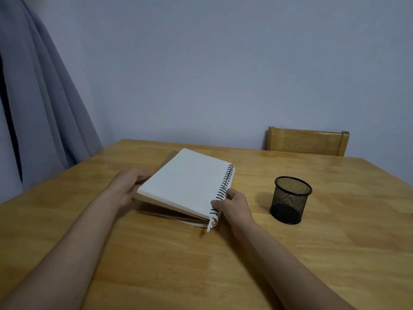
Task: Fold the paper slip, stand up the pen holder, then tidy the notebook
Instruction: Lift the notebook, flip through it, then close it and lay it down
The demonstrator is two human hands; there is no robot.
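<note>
Both hands gripped the notebook: left hand under lifted pages, right hand pinching the spiral; pen holder upright; closing likely next.

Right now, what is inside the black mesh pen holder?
The pen holder stands upright on the table and looks empty: only its dark bottom shows through the mesh. No pens stick out.

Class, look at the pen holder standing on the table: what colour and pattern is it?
The pen holder is black wire mesh, seen best in the head view.
</note>
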